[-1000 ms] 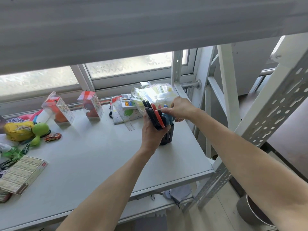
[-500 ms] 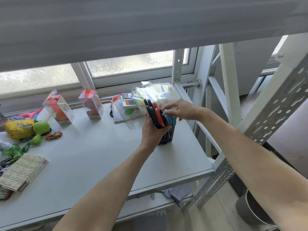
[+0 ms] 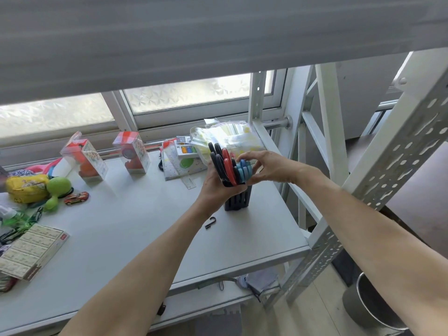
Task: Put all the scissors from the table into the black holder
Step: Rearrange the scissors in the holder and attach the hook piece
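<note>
Black holder (image 3: 237,198): upright on table (image 3: 121,226), 3 o'clock side, w/ black, red, blue scissors (image 3: 230,168) inside. Left hand (image 3: 218,187) gripped holder's rim. Right hand (image 3: 269,169) pinched blue handles. Risk: holder tipping if handles pushed sideways.

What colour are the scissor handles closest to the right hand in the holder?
Blue. The blue-handled scissors sit at the right end of the row, by the right hand, seen from the head camera.

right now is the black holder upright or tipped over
Upright: the black holder stands on the table, scissor handles sticking out its top, left hand gripping it.
</note>
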A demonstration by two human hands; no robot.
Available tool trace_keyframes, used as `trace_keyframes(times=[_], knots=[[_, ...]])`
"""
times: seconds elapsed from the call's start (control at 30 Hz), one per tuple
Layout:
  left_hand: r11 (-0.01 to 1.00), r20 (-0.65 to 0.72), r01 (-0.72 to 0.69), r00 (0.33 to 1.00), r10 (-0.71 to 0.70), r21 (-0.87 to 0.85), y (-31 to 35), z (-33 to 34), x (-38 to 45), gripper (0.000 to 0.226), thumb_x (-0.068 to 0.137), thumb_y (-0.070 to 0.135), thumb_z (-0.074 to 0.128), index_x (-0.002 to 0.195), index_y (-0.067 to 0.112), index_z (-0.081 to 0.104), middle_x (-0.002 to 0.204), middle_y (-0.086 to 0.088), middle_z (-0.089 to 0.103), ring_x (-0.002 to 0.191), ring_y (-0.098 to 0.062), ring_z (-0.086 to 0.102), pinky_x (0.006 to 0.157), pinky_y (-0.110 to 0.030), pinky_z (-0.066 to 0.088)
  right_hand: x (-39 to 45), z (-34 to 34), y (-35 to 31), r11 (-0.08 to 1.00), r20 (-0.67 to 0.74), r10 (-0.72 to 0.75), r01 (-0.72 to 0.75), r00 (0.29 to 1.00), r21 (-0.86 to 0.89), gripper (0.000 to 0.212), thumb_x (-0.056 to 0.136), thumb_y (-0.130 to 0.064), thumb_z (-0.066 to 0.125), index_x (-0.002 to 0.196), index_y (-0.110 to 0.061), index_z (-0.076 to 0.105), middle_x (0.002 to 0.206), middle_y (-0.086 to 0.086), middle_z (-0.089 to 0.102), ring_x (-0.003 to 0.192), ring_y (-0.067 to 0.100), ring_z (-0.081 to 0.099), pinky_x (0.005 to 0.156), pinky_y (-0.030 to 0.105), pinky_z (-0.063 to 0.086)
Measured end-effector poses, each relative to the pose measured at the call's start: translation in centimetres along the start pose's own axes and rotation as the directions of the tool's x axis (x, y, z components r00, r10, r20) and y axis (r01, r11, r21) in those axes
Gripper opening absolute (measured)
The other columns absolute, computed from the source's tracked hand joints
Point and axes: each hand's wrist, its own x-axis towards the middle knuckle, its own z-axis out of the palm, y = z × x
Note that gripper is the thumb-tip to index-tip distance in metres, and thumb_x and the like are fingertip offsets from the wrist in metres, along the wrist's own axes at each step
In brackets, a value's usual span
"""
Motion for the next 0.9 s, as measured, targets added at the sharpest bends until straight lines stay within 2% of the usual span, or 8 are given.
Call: trace_keyframes(times=[0.13,0.27,0.43,0.53,0.6,0.7,0.8,0.9], knots=[[1.0,-0.044,0.0,0.999,0.001,0.031,-0.2,-0.3,0.2,0.071,0.064,0.042,0.089,0.126,0.021,0.06,0.116,0.002,0.07,0.107,-0.012,0.069,0.093,-0.04,0.059,0.4,0.0,-0.2,1.0,0.026,0.023,-0.023,0.999,0.0,0.068,0.081,-0.015,0.077,0.141,-0.027,0.047,0.122,-0.011,0.049,0.1,0.014,0.062,0.091,0.033,0.052],[1.0,-0.103,0.01,0.995,-0.008,0.019,0.2,-0.1,0.2,0.078,0.069,0.036,0.089,0.132,0.009,0.051,0.121,0.006,0.067,0.108,-0.004,0.068,0.094,-0.037,0.059,0.8,0.4,0.4,0.998,0.02,0.053,-0.053,0.998,-0.026,0.068,0.082,-0.017,0.076,0.142,-0.026,0.047,0.129,-0.003,0.05,0.103,0.016,0.06,0.096,0.038,0.05],[0.999,0.044,0.018,0.999,-0.02,0.047,0.6,-1.3,0.3,0.096,0.061,0.048,0.091,0.14,0.018,0.046,0.129,-0.001,0.06,0.118,-0.01,0.064,0.099,-0.041,0.057,0.7,0.9,1.1,0.999,0.018,0.036,-0.036,0.999,-0.01,0.08,0.085,-0.022,0.074,0.151,-0.031,0.03,0.148,-0.002,0.037,0.107,0.014,0.057,0.09,0.026,0.048],[1.0,0.09,-0.017,0.996,0.018,-0.006,1.7,-2.6,0.2,0.12,0.067,0.022,0.092,0.158,0.025,0.014,0.145,0.0,0.045,0.126,-0.008,0.055,0.107,-0.034,0.049,0.5,1.1,1.5,0.997,0.006,0.033,-0.033,0.999,0.069,0.086,0.085,-0.028,0.073,0.152,-0.038,0.021,0.151,-0.004,0.036,0.126,0.016,0.045,0.105,0.038,0.042],[0.999,0.08,-0.054,0.995,0.054,-0.003,2.5,-3.5,0.6,0.136,0.066,0.023,0.092,0.158,0.034,-0.007,0.157,-0.006,0.031,0.135,-0.014,0.048,0.109,-0.035,0.045,0.4,1.2,1.5,0.99,0.004,0.013,-0.014,1.0,0.143,0.085,0.086,-0.028,0.072,0.151,-0.042,0.02,0.153,-0.006,0.036,0.136,0.015,0.037,0.113,0.042,0.033],[0.997,0.096,-0.066,0.993,0.062,0.033,3.4,-4.3,1.2,0.123,0.059,0.041,0.093,0.152,0.043,0.012,0.154,-0.011,0.036,0.132,-0.029,0.055,0.103,-0.044,0.053,0.8,1.8,1.9,0.984,0.0,-0.011,0.011,1.0,0.178,0.075,0.087,-0.03,0.07,0.145,-0.051,0.029,0.156,-0.009,0.034,0.142,0.015,0.032,0.118,0.044,0.027],[0.998,0.116,-0.05,0.992,0.045,0.04,3.9,-4.4,1.4,0.087,0.07,0.015,0.089,0.134,0.031,0.034,0.125,-0.019,0.053,0.11,-0.035,0.065,0.082,-0.037,0.063,1.0,2.4,2.1,0.985,-0.054,-0.005,0.014,0.999,0.17,0.069,0.088,-0.027,0.07,0.143,-0.05,0.035,0.154,-0.011,0.036,0.141,0.014,0.034,0.118,0.047,0.027],[0.993,0.125,-0.071,0.99,0.059,0.092,4.3,-4.2,1.7,0.078,0.072,0.009,0.087,0.127,0.027,0.035,0.114,-0.01,0.055,0.102,-0.023,0.066,0.075,-0.026,0.062,0.9,2.7,2.3,0.989,-0.082,-0.002,0.014,0.997,0.148,0.068,0.089,-0.026,0.069,0.144,-0.048,0.035,0.153,-0.012,0.039,0.141,0.013,0.035,0.118,0.044,0.028]])
